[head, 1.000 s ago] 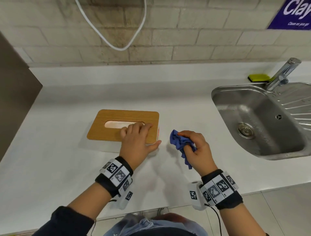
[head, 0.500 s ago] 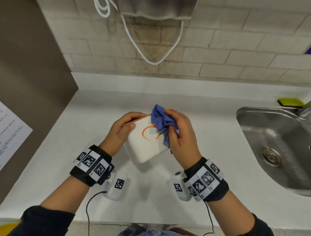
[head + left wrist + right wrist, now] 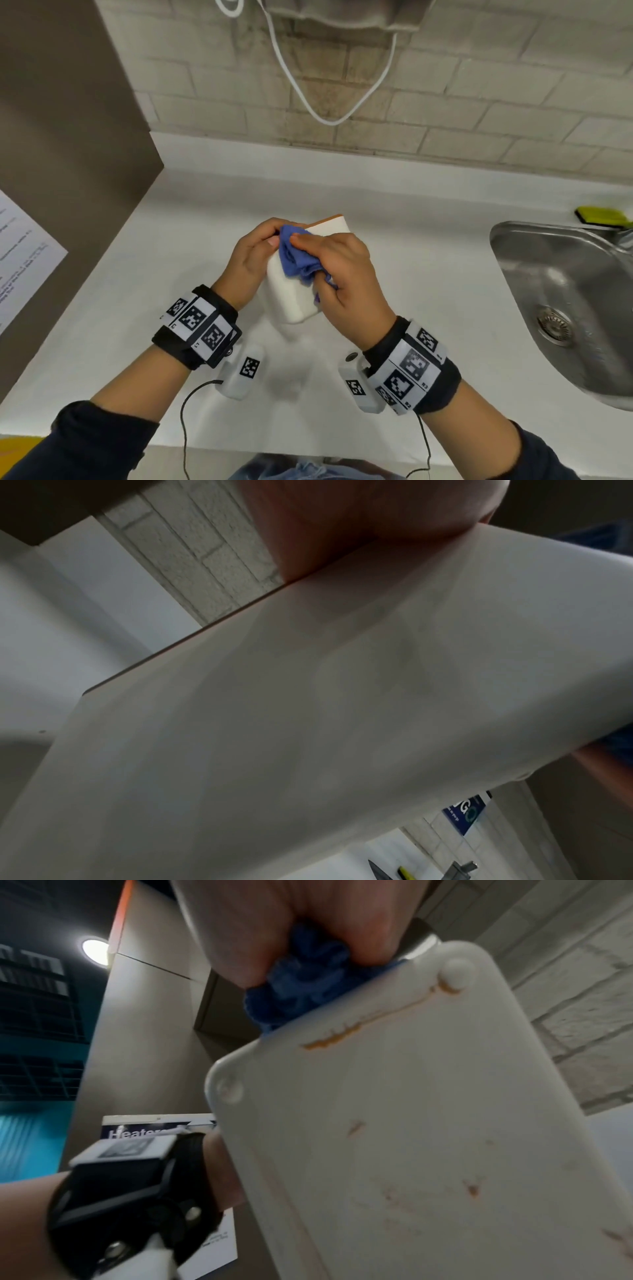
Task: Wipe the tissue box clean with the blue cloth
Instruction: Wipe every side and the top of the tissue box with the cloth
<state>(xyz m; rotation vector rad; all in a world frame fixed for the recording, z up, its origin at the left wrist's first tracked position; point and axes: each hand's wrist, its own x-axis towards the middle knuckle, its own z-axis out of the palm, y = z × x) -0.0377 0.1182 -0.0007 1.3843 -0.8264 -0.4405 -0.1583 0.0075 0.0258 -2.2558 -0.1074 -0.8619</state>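
The white tissue box (image 3: 291, 301) with its wooden lid edge is held tilted above the counter, one white side turned up toward me. My left hand (image 3: 255, 255) grips its left side. My right hand (image 3: 337, 263) holds the bunched blue cloth (image 3: 296, 262) and presses it on the upturned side. In the right wrist view the blue cloth (image 3: 301, 985) sits against the box's top edge, and the box face (image 3: 428, 1137) below it, with small round feet at two corners, shows orange-brown smears. The left wrist view is filled by a plain side of the box (image 3: 325, 710).
The white counter (image 3: 394, 240) runs to a steel sink (image 3: 561, 308) at the right, with a yellow-green sponge (image 3: 601, 216) behind it. A brown panel (image 3: 68, 137) with a paper sheet stands at the left. A white cable (image 3: 329, 116) hangs on the brick wall.
The box lay flat on the counter a second ago; my left hand lifted and tilted it. My right hand brought the cloth onto it and has wiped leftward over the orange mark.
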